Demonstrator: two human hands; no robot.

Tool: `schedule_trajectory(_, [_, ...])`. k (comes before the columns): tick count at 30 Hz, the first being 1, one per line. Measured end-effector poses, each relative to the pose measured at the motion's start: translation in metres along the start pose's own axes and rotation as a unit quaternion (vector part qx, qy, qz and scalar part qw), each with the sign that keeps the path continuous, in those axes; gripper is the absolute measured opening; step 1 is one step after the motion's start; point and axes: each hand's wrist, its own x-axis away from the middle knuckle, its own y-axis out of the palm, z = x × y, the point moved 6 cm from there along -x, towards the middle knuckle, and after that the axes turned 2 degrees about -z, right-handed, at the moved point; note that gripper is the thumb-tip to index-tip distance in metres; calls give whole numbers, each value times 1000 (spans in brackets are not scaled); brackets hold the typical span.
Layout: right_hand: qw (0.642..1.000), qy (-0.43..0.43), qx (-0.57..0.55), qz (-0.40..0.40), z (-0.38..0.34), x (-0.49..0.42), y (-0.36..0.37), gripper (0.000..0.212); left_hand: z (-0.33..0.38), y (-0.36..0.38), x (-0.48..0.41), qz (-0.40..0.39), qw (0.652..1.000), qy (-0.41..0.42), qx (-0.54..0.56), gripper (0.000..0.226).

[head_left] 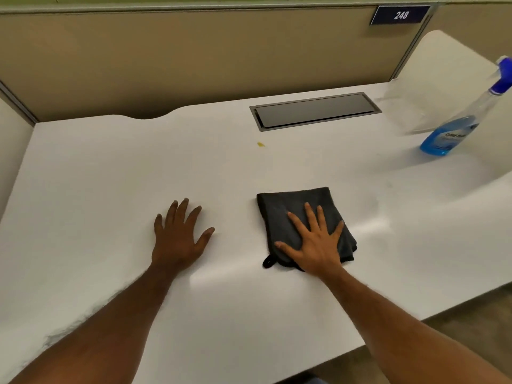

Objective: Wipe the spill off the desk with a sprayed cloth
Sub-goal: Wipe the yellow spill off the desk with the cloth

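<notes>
Right hand (314, 245) lies flat, fingers spread, pressing on the folded dark grey cloth (293, 214) near the front of the white desk (110, 167). Left hand (178, 239) rests open, palm down on bare desktop just beside it. Small yellow spill (260, 144) sits farther back, untouched, near the grey cable hatch (315, 110). Blue spray bottle (454, 126) stands far right.

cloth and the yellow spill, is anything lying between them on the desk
Nothing: the head view shows only bare white desk between the dark cloth and the yellow spill.
</notes>
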Motion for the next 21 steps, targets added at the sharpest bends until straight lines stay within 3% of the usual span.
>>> schedule_trajectory(3, [989, 145, -36, 9, 15, -18, -5, 96, 8, 1, -14, 2, 1000, 7, -10, 79])
schedule_trajectory(4, [991, 130, -31, 4, 7, -21, -4, 97, 10, 1, -19, 6, 1000, 9, -10, 79])
schedule_trajectory(8, [993, -113, 13, -22, -15, -30, 4, 89, 24, 1, -45, 20, 999, 32, 1, 81])
schedule_trajectory(9, [993, -117, 13, -22, -5, -41, -2, 87, 28, 1, -53, 22, 999, 36, 5, 80])
schedule_trajectory(13, [991, 126, -36, -1, 37, -83, -17, 94, 32, -2, -81, 31, 999, 35, -1, 78])
schedule_trajectory(14, [988, 149, -40, -2, 35, -89, -15, 97, 29, -2, -87, 35, 999, 34, -3, 77])
schedule_trajectory(15, [990, 133, -34, -5, 27, -94, -14, 99, 26, -2, -92, 40, 999, 31, -6, 76])
schedule_trajectory(19, [998, -60, 8, -28, 19, -111, -16, 90, 9, -2, -106, 57, 998, 16, -10, 77])
schedule_trajectory(21, [1000, -18, 1, -19, 33, -130, -23, 88, 6, -2, -112, 54, 998, 10, -11, 79])
